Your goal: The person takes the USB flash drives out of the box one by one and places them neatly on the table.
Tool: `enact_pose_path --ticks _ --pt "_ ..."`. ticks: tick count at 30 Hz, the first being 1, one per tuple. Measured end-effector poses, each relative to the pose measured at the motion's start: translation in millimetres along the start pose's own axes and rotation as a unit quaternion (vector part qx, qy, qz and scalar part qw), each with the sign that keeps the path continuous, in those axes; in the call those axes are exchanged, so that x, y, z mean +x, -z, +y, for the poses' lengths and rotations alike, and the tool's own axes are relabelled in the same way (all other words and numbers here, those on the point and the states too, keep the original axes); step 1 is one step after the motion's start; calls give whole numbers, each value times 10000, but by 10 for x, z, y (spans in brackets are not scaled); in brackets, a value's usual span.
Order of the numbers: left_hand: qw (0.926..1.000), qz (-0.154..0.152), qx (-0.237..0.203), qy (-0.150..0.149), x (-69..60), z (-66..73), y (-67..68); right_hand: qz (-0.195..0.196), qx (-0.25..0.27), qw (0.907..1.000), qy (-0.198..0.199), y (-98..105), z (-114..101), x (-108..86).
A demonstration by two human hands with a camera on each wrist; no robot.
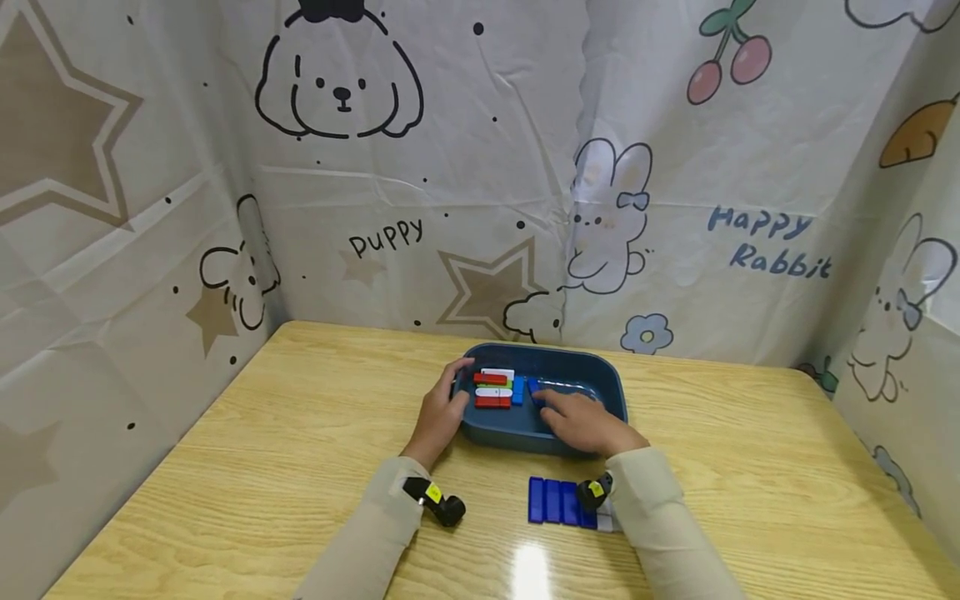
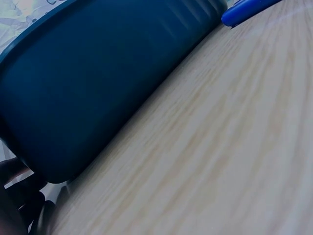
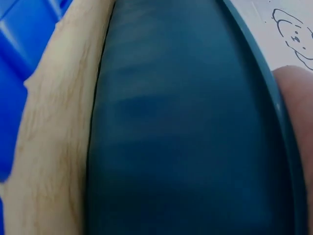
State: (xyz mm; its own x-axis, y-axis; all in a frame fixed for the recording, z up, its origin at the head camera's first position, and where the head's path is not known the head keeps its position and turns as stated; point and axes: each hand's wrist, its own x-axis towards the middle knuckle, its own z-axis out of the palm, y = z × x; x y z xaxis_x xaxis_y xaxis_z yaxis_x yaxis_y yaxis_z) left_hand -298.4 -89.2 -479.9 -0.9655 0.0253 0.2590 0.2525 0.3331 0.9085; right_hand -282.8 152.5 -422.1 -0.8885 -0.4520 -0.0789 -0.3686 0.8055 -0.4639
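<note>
A dark teal plastic bin [image 1: 502, 435] stands on the table. My left hand [image 1: 438, 417] holds its left end, with fingers at the rim; in the left wrist view dark fingers [image 2: 24, 191] lie against the bin's outer corner. My right hand [image 1: 581, 419] reaches over the front rim and pinches a small dark blue oblong piece [image 1: 533, 387] inside. Left of it in the bin lie red pieces [image 1: 492, 402], white pieces [image 1: 493, 392], a green one partly covered, and a lighter blue piece [image 1: 518, 391]. The right wrist view shows mostly the bin's outer wall [image 3: 186, 122].
Several dark blue pieces [image 1: 552, 502] lie side by side on the table before the bin, partly under the right wrist. Beside them are whitish pieces [image 1: 605, 521]. A printed curtain [image 1: 465, 183] hangs behind the wooden table [image 1: 300, 467].
</note>
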Motion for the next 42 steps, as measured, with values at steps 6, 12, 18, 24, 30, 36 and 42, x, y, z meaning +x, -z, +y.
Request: enact_pose_path --ticks 6,12,18,24,30,36,42 --pt "10000 34 44 -69 8 13 28 512 203 9984 100 1 -24 26" --pt "10000 -10 2 -68 24 0 29 756 210 9962 378 -5 -15 31" --pt "10000 -19 8 -45 26 -26 4 134 -81 9985 523 1 12 7" --pt "10000 -18 15 -63 13 -22 8 -53 15 9995 317 2 6 23" --pt "9999 24 8 -149 5 -20 14 291 180 9993 145 2 -18 43" --pt "9998 -8 -58 -205 5 -24 8 478 164 9985 216 -4 -13 34" --pt "9999 -33 11 -126 2 -22 0 385 91 9986 343 -15 18 28"
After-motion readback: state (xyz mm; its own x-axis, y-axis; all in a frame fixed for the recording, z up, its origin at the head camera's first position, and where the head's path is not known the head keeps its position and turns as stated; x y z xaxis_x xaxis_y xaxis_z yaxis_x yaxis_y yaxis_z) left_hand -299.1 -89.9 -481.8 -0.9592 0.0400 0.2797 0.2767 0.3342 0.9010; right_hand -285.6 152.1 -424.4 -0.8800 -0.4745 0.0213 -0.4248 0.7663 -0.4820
